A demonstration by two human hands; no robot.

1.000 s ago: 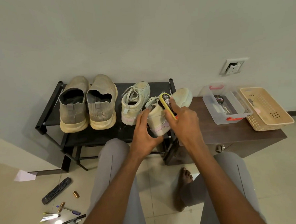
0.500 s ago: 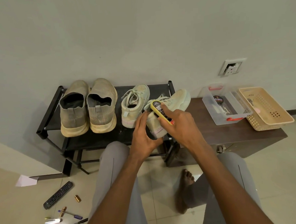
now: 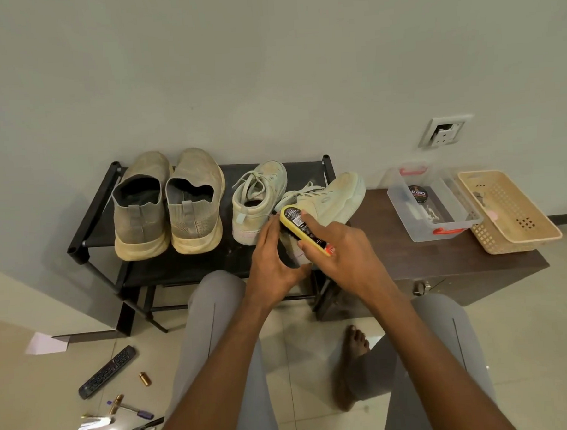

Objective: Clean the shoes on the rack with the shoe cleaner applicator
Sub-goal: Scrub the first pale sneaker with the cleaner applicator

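A black shoe rack (image 3: 93, 218) carries two beige slip-on shoes (image 3: 168, 204) on its left and a pale green laced sneaker (image 3: 258, 199) beside them. The second pale green sneaker (image 3: 332, 196) lies tilted at the rack's right end, toe pointing right. My left hand (image 3: 275, 264) grips its heel from below. My right hand (image 3: 340, 254) holds the yellow shoe cleaner applicator (image 3: 304, 227) pressed against the sneaker's heel side.
A dark wooden bench (image 3: 442, 259) to the right holds a clear plastic box (image 3: 436, 203) with a polish tin and a beige basket (image 3: 508, 209). A remote (image 3: 106, 372), pens and small items lie on the tiled floor at left. My legs and bare foot are below.
The sneaker has been turned so its toe points further right and lies lower. The applicator has slid down along its heel side. My left hand stays on the heel.
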